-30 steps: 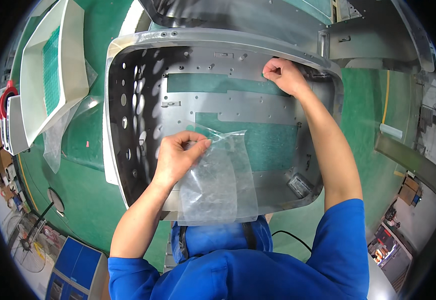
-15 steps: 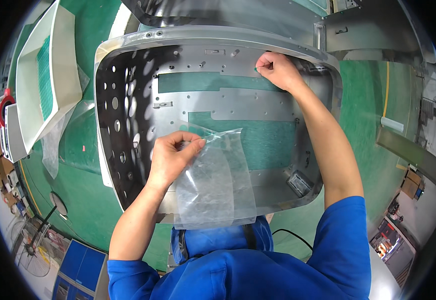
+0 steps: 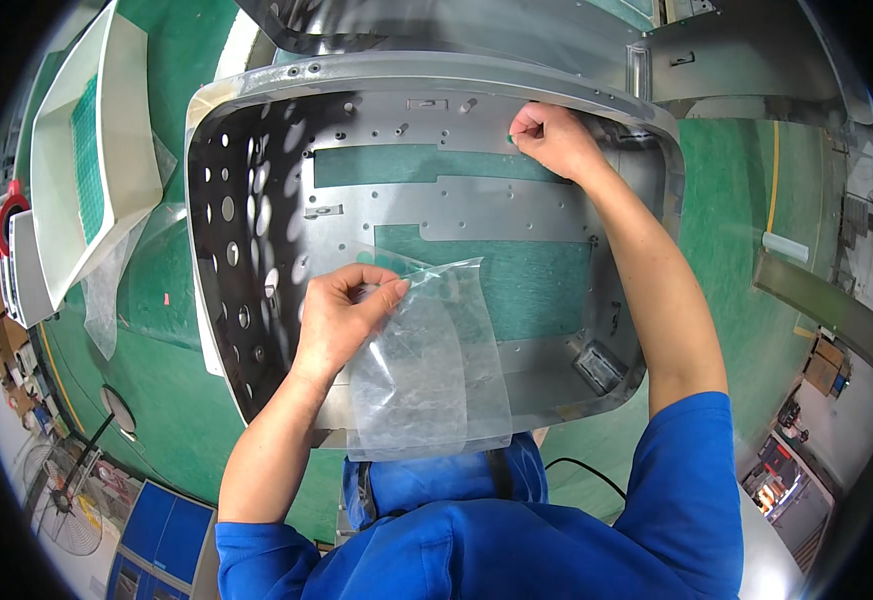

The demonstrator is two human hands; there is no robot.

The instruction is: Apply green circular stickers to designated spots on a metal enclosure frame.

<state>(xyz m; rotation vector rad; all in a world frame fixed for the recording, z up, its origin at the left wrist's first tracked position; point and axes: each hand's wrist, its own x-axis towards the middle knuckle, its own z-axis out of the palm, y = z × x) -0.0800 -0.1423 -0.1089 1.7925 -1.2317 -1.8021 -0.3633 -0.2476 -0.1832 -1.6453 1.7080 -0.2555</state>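
Grey metal housing, shallow and round-cornered [image 3: 517, 210], with a tiny green piece [image 3: 512, 139] and a clear plastic bag [image 3: 417, 390] held over it: a slip could lose the piece

The housing fills the middle of the view, directly in front of the person. Outside it, at far left, is a white, slant-sided tub [image 3: 127, 130] with a green textured lining [image 3: 87, 160], well apart from the hands.

Next comes the housing's dark left wall [image 3: 247, 200], pierced by round and oval holes; anything small rolling there could escape through one.

Right of that wall, the bare left hand [image 3: 347, 320] has thumb and fingers closed on the upper edge of the bag, which hangs limp over the housing's near edge. Only one part is pinched, so tilting it could spill any contents; whether it holds anything is unclear.

In the middle, two long cut-outs [image 3: 537, 290] in the panel show green beyond. A dropped piece could fall through, or be hard to spot against that colour.

Toward the upper right, the bare right hand [image 3: 557, 140] pinches the tiny piece between thumb and fingertips, near the narrower cut-out. The fingers, closed tight, hide most of it, so it could be misplaced; whether it touches metal cannot be told.

Lastly, at the near right corner, a rectangular metal fitting [image 3: 599, 368] could snag the bag if swept that way.
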